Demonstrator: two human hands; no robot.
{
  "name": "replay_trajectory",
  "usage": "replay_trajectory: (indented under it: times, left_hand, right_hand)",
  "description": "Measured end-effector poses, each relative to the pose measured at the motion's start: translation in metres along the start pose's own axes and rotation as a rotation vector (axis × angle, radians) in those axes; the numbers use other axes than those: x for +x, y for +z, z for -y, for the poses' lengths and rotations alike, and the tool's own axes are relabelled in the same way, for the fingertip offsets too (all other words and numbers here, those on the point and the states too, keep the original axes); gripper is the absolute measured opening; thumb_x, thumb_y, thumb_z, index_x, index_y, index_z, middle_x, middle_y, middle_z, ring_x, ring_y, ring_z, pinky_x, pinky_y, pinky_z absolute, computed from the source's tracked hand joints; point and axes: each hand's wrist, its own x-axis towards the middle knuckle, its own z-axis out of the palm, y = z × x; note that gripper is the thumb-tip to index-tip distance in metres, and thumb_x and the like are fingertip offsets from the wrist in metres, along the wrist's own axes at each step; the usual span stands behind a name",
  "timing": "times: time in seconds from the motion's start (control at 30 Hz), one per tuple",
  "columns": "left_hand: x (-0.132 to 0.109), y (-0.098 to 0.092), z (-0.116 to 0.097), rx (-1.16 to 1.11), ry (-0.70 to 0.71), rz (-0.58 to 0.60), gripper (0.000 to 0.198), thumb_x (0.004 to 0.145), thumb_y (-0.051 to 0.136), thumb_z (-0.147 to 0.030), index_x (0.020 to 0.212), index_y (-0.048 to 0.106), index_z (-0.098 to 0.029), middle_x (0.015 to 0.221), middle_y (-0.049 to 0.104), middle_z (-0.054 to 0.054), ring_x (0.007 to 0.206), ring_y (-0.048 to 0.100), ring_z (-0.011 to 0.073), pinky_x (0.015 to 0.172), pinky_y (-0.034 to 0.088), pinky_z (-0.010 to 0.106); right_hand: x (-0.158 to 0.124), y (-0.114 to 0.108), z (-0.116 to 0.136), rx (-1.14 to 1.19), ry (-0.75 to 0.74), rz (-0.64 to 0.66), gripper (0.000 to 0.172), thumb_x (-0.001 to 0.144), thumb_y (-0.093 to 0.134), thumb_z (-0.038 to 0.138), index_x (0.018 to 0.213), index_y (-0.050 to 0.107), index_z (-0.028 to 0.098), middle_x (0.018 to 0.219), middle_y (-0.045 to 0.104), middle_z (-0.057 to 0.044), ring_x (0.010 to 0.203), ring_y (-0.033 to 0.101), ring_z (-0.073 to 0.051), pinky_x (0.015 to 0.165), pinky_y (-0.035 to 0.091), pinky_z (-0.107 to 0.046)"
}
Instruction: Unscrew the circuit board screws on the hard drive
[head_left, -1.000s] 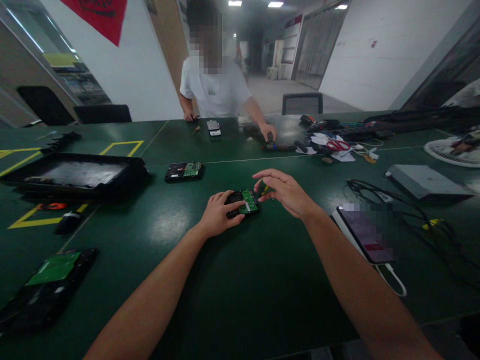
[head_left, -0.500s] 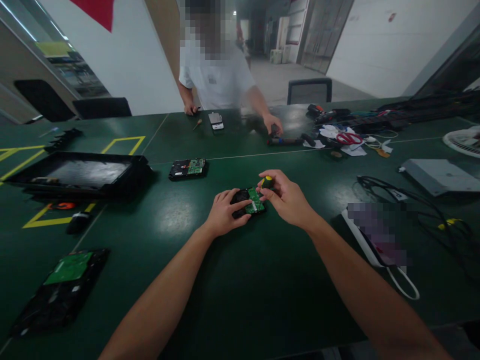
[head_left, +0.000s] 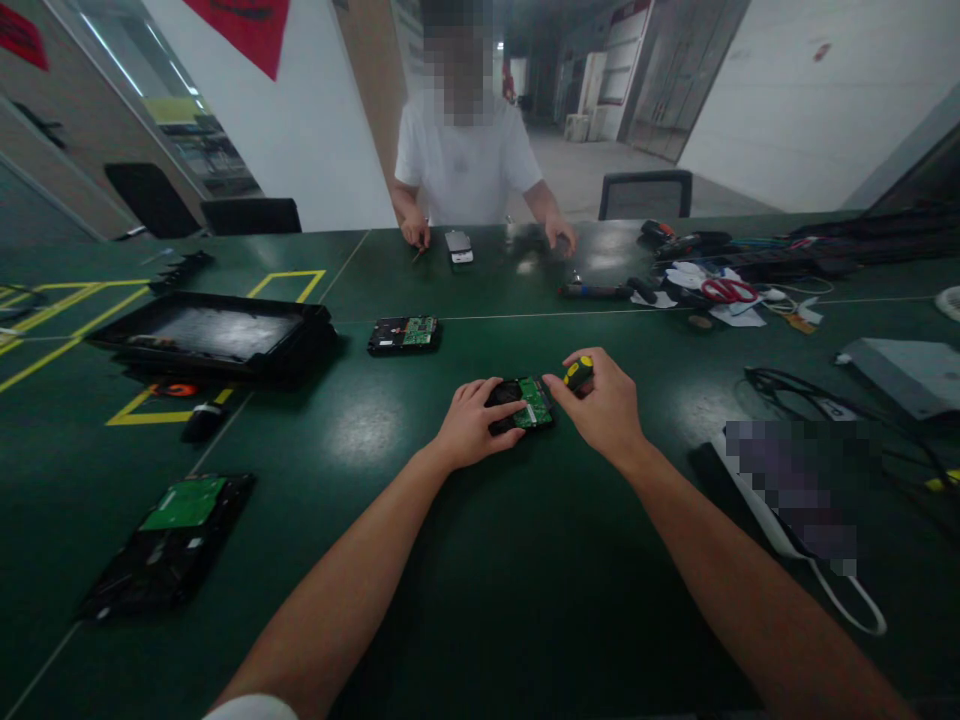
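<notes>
A small hard drive (head_left: 527, 402) with a green circuit board facing up lies on the dark green table (head_left: 480, 540). My left hand (head_left: 474, 425) rests on its left side with fingers curled over it, holding it down. My right hand (head_left: 602, 408) is closed round a screwdriver (head_left: 578, 372) with a yellow and black handle, held upright just right of the drive's board. The screwdriver's tip is hidden behind my fingers.
A second drive (head_left: 404, 334) lies further back, a third (head_left: 174, 540) at the near left. A black tray (head_left: 214, 335) stands at left. A phone with cable (head_left: 795, 480) lies at right. A person in a white shirt (head_left: 469, 160) works opposite, near scissors (head_left: 729, 290) and tools.
My right hand went from open above the drive to closed on the screwdriver and now holds it beside the board. My left hand stayed on the drive. The person opposite drew a hand back.
</notes>
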Motion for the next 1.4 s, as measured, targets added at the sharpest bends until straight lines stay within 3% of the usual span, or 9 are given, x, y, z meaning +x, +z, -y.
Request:
replay_trajectory:
  times: [0.3, 0.47, 0.57, 0.73, 0.9, 1.0, 1.17, 1.23, 1.4]
  left_hand:
    - [0.001, -0.002, 0.001, -0.029, -0.004, 0.002, 0.049, 0.089, 0.063, -0.058, 0.135, 0.066, -0.039, 0.156, 0.042, 0.007, 0.137, 0.042, 0.0359, 0.112, 0.033, 0.057]
    - [0.002, -0.006, 0.003, -0.063, 0.025, 0.055, 0.080, 0.076, 0.066, -0.076, 0.145, 0.056, -0.038, 0.160, 0.037, 0.010, 0.140, 0.038, 0.0393, 0.113, 0.032, 0.058]
    - [0.002, -0.007, 0.003, -0.088, -0.004, 0.060, 0.098, 0.069, 0.067, -0.081, 0.153, 0.047, -0.035, 0.159, 0.040, 0.013, 0.141, 0.038, 0.0398, 0.114, 0.031, 0.058]
    - [0.007, -0.013, 0.005, -0.133, -0.028, 0.106, 0.113, 0.068, 0.068, -0.082, 0.160, 0.032, -0.028, 0.159, 0.042, 0.015, 0.145, 0.037, 0.0372, 0.118, 0.028, 0.054]
    - [0.019, -0.024, 0.016, -0.132, 0.047, 0.171, 0.124, 0.064, 0.071, -0.083, 0.161, 0.025, -0.022, 0.160, 0.041, 0.016, 0.149, 0.035, 0.0345, 0.124, 0.020, 0.052]
    - [0.014, -0.028, 0.014, -0.047, 0.075, 0.075, 0.126, 0.063, 0.071, -0.083, 0.160, 0.026, -0.017, 0.160, 0.039, 0.020, 0.151, 0.031, 0.0369, 0.125, 0.019, 0.056]
    - [-0.029, -0.023, -0.044, 0.069, 0.170, -0.262, 0.057, 0.092, 0.067, -0.043, 0.141, 0.054, -0.017, 0.143, 0.060, 0.017, 0.139, 0.049, 0.0312, 0.118, 0.037, 0.053]
    - [-0.046, -0.017, -0.087, 0.038, 0.349, -0.286, 0.037, 0.093, 0.065, -0.024, 0.129, 0.062, -0.019, 0.133, 0.067, 0.012, 0.129, 0.058, 0.0258, 0.114, 0.043, 0.047]
    - [-0.067, 0.012, -0.196, -0.098, 0.546, -0.305, 0.017, 0.094, 0.063, -0.028, 0.108, 0.070, -0.022, 0.114, 0.075, 0.003, 0.100, 0.069, 0.0163, 0.094, 0.056, 0.032]
  right_hand:
    - [0.022, -0.047, -0.002, 0.039, 0.098, -0.348, 0.027, 0.086, 0.070, 0.044, 0.102, 0.059, 0.025, 0.095, 0.066, -0.004, 0.077, 0.064, -0.020, 0.071, 0.052, -0.037]
    - [0.005, -0.056, -0.040, -0.098, 0.235, 0.083, 0.016, 0.090, 0.062, 0.035, 0.103, 0.063, 0.025, 0.073, 0.066, -0.001, 0.060, 0.062, -0.020, 0.063, 0.050, -0.037]
    - [-0.018, -0.038, -0.059, -0.263, 0.133, 0.285, 0.008, 0.090, 0.061, 0.031, 0.092, 0.065, 0.025, 0.085, 0.070, -0.005, 0.078, 0.067, -0.025, 0.075, 0.051, -0.042]
    - [-0.034, -0.012, -0.076, -0.327, 0.059, 0.347, 0.019, 0.097, 0.053, 0.034, 0.106, 0.064, 0.022, 0.105, 0.069, -0.010, 0.097, 0.066, -0.029, 0.083, 0.051, -0.044]
    - [-0.029, -0.010, -0.087, -0.370, 0.124, 0.402, 0.020, 0.099, 0.049, 0.035, 0.099, 0.066, 0.022, 0.099, 0.068, -0.009, 0.093, 0.066, -0.027, 0.079, 0.051, -0.041]
    - [-0.027, -0.010, -0.089, -0.381, 0.135, 0.430, 0.022, 0.100, 0.048, 0.035, 0.100, 0.066, 0.022, 0.101, 0.068, -0.009, 0.095, 0.065, -0.025, 0.081, 0.050, -0.039]
    - [-0.026, -0.006, -0.083, -0.417, 0.140, 0.464, 0.022, 0.101, 0.047, 0.034, 0.102, 0.065, 0.022, 0.104, 0.066, -0.009, 0.090, 0.064, -0.023, 0.079, 0.048, -0.036]
    - [-0.026, -0.005, -0.080, -0.434, 0.130, 0.454, 0.021, 0.101, 0.046, 0.032, 0.102, 0.064, 0.021, 0.105, 0.065, -0.009, 0.092, 0.065, -0.024, 0.079, 0.048, -0.036]
    - [-0.027, -0.011, -0.066, -0.392, 0.110, 0.374, 0.019, 0.100, 0.047, 0.031, 0.105, 0.063, 0.020, 0.108, 0.065, -0.010, 0.097, 0.065, -0.026, 0.080, 0.048, -0.037]
